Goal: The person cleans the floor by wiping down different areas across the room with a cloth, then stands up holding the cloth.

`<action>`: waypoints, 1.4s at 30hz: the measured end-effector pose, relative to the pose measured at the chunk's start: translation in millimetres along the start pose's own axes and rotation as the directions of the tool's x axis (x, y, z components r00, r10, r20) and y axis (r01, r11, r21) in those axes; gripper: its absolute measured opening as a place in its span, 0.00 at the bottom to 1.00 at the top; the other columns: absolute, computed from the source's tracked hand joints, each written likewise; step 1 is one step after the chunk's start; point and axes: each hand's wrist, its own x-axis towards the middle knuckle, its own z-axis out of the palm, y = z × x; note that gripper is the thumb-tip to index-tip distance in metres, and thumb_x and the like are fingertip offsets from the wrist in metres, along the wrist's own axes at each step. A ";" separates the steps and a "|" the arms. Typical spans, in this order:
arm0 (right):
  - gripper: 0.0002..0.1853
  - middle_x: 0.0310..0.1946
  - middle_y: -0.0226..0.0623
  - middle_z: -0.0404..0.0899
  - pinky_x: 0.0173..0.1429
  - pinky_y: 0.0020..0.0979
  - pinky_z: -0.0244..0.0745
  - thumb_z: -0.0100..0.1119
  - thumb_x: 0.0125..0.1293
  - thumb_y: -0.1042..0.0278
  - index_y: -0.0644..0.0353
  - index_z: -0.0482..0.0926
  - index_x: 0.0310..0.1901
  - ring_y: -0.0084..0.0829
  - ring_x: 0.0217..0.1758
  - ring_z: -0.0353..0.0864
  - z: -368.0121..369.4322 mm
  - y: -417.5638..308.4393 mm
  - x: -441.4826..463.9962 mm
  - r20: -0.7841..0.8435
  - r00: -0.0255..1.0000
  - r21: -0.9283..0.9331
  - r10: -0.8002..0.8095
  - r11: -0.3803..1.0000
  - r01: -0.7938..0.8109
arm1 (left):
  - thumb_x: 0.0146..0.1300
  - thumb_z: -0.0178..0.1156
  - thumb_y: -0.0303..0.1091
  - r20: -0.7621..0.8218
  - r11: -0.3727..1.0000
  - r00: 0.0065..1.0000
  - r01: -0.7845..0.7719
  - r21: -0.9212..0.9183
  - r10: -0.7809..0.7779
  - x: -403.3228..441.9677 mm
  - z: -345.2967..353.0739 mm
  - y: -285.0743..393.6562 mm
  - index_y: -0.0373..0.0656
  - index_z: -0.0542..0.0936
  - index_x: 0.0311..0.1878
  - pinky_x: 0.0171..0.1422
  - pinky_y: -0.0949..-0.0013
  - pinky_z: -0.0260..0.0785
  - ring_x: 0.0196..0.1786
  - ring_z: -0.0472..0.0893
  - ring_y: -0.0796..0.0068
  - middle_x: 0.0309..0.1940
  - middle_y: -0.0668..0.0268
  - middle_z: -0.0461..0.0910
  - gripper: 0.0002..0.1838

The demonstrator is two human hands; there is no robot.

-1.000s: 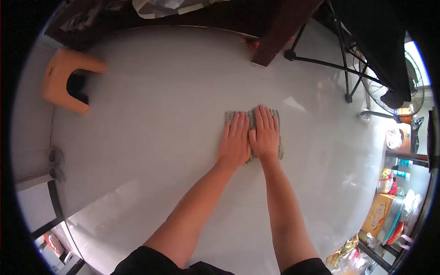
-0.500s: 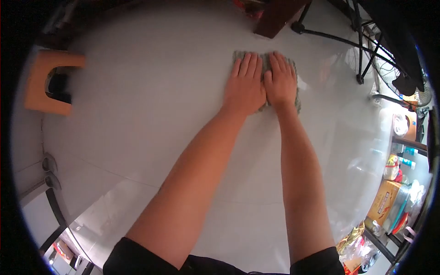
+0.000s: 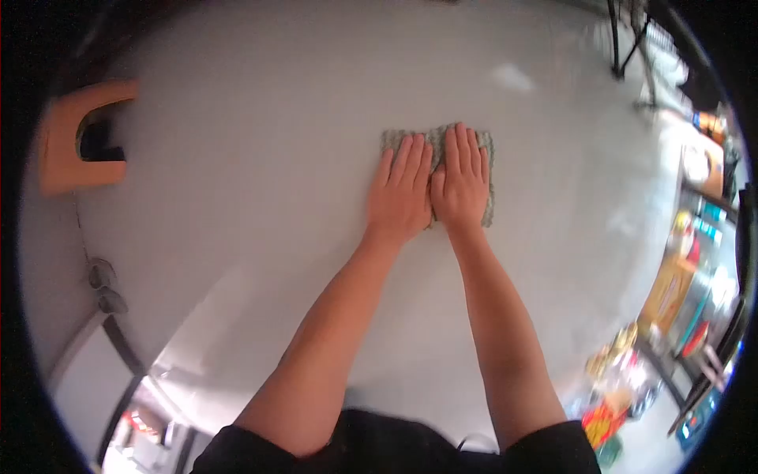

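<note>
A grey-green textured cloth (image 3: 395, 137) lies spread on the pale glossy floor (image 3: 276, 158). My left hand (image 3: 401, 188) presses flat on the cloth's left half, fingers stretched forward. Beside it, my right hand (image 3: 464, 178) lies flat on the right half, its fingers also straight. The two hands touch or nearly touch near the thumbs. Both palms cover the middle of the cloth; its upper edge and right edge show around them.
An orange plastic stool (image 3: 59, 154) lies at the left. Below it are two grey rounded objects (image 3: 106, 286) by the wall. At the right, a shelf holds a cardboard box (image 3: 668, 292) and plastic bags (image 3: 620, 379). Thin dark legs (image 3: 617, 47) stand at upper right.
Both hands and the cloth have come back nearer my body and slightly left. The view has shifted too, so the dark wooden leg at the top has almost left the picture.
</note>
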 end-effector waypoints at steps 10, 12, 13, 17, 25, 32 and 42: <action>0.35 0.87 0.39 0.65 0.92 0.57 0.52 0.48 0.75 0.58 0.58 0.72 0.81 0.41 0.91 0.60 -22.2 -28.4 -114.1 0.098 0.990 0.049 0.098 0.993 -0.103 | 0.89 0.38 0.47 0.132 0.999 0.991 -0.030 -0.045 0.036 -110.9 15.0 18.0 0.42 0.60 0.90 0.96 0.47 0.36 0.94 0.49 0.64 0.92 0.60 0.54 0.34; 0.34 0.86 0.40 0.67 0.92 0.56 0.52 0.49 0.75 0.58 0.58 0.72 0.81 0.41 0.91 0.61 -21.2 -29.1 -111.7 0.041 0.995 0.070 0.092 0.993 -0.095 | 0.88 0.40 0.46 0.065 0.998 0.996 -0.056 -0.039 0.059 -107.1 15.2 15.5 0.41 0.61 0.89 0.96 0.46 0.37 0.94 0.51 0.63 0.92 0.59 0.56 0.33; 0.34 0.85 0.41 0.68 0.91 0.56 0.53 0.50 0.75 0.58 0.59 0.72 0.80 0.42 0.90 0.62 -21.8 -27.3 -113.3 0.006 0.997 0.092 0.080 0.993 -0.080 | 0.88 0.42 0.45 0.013 0.997 0.998 -0.065 -0.042 0.066 -106.2 14.8 17.4 0.41 0.62 0.89 0.96 0.46 0.39 0.93 0.52 0.62 0.91 0.59 0.58 0.33; 0.33 0.84 0.41 0.70 0.91 0.55 0.54 0.53 0.75 0.59 0.60 0.73 0.79 0.42 0.89 0.64 -20.2 -35.1 -130.2 -0.127 0.991 0.087 0.027 0.996 -0.016 | 0.88 0.44 0.44 -0.144 0.988 0.977 -0.155 0.015 0.156 -118.8 13.3 12.6 0.40 0.63 0.88 0.95 0.46 0.41 0.93 0.55 0.60 0.89 0.57 0.61 0.32; 0.31 0.84 0.45 0.70 0.91 0.51 0.55 0.50 0.79 0.63 0.62 0.72 0.80 0.42 0.89 0.63 -15.1 -41.8 -251.1 -0.258 0.935 0.031 0.244 0.969 -0.245 | 0.87 0.40 0.48 -0.113 0.973 0.967 -0.229 0.016 0.229 -195.8 43.8 49.1 0.41 0.60 0.89 0.97 0.48 0.38 0.94 0.51 0.63 0.92 0.61 0.56 0.35; 0.35 0.87 0.43 0.65 0.93 0.56 0.50 0.50 0.78 0.62 0.60 0.67 0.84 0.44 0.92 0.58 -36.6 -165.5 -514.4 -0.005 0.935 0.028 0.355 0.935 -0.355 | 0.87 0.39 0.50 0.215 0.959 0.946 -0.266 0.092 0.242 -475.6 33.1 43.6 0.41 0.54 0.91 0.97 0.46 0.35 0.95 0.45 0.60 0.94 0.58 0.48 0.37; 0.37 0.89 0.39 0.62 0.93 0.56 0.48 0.47 0.77 0.61 0.57 0.64 0.86 0.42 0.92 0.58 -40.1 -209.8 -580.6 0.021 0.884 0.035 0.468 0.883 -0.468 | 0.88 0.31 0.57 0.598 0.953 0.782 -0.287 0.093 0.177 -529.6 19.6 41.5 0.43 0.43 0.93 0.97 0.48 0.24 0.96 0.33 0.64 0.96 0.63 0.35 0.41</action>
